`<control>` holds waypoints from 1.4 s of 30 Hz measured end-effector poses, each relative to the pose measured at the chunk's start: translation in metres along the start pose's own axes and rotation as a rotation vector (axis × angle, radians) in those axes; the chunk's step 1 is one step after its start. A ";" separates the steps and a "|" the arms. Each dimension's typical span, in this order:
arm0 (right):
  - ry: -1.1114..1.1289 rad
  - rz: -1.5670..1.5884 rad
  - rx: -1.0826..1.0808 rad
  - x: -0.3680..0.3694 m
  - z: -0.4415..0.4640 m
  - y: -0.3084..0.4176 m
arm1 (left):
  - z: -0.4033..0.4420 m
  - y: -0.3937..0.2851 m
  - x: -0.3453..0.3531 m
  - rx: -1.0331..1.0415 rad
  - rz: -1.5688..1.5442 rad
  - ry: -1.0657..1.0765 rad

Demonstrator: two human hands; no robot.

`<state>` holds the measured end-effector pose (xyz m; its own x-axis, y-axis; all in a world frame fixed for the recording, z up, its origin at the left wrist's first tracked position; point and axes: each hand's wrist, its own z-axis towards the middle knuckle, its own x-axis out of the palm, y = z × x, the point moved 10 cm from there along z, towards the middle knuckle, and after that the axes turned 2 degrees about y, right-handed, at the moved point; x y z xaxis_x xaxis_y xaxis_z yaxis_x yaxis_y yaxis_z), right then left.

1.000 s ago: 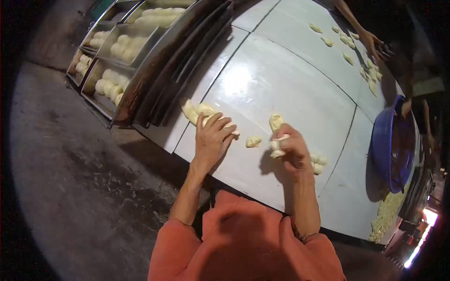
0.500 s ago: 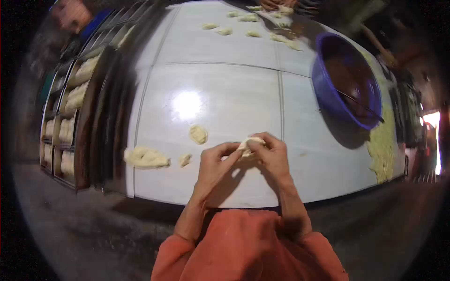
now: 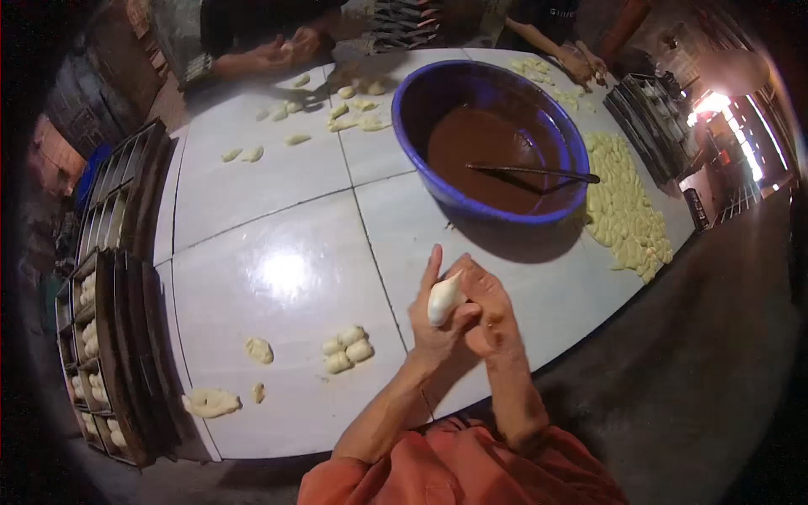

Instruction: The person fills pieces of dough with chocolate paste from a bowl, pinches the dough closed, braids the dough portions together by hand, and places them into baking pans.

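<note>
Both hands are raised together over the front of the table, near the blue tub. My left hand (image 3: 431,326) cups a smooth, pale lump of dough (image 3: 445,298), with one finger pointing upward. My right hand (image 3: 490,307) closes over the same lump from the right, its fingers bent against it. Part of the dough is hidden by the fingers. To the left on the table sits a small cluster of several rolled dough pieces (image 3: 347,349). Beyond it lie a flattened dough piece (image 3: 259,350), a small scrap (image 3: 257,392) and a longer dough strip (image 3: 211,402).
A large blue tub (image 3: 492,212) holds brown filling and a dark stick (image 3: 534,172). Many flat dough pieces (image 3: 623,202) cover the right edge. Wooden trays with dough (image 3: 88,362) stand at left. Co-workers' hands (image 3: 290,49) (image 3: 583,65) work across the table.
My view has swung right, bringing the tub closer to the middle. My hands have left the tabletop and moved right toward the tub. The dough cluster now shows where they were.
</note>
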<state>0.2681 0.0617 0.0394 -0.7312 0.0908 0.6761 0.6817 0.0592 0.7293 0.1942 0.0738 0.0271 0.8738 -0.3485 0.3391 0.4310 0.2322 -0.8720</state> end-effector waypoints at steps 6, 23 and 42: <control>-0.090 -0.510 -0.254 -0.050 0.076 0.120 | -0.011 0.053 0.018 -0.410 0.007 0.133; 0.124 -0.851 0.306 -0.101 0.165 0.094 | -0.006 0.054 -0.039 -0.682 0.239 0.156; 0.186 -1.170 -0.377 0.038 0.030 -0.044 | -0.026 0.028 -0.129 -0.571 -0.180 -0.321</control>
<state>0.2111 0.0927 0.0301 -0.9081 0.0318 -0.4176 -0.4090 -0.2820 0.8679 0.0876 0.1017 -0.0498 0.8614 -0.0294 0.5071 0.4661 -0.3510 -0.8121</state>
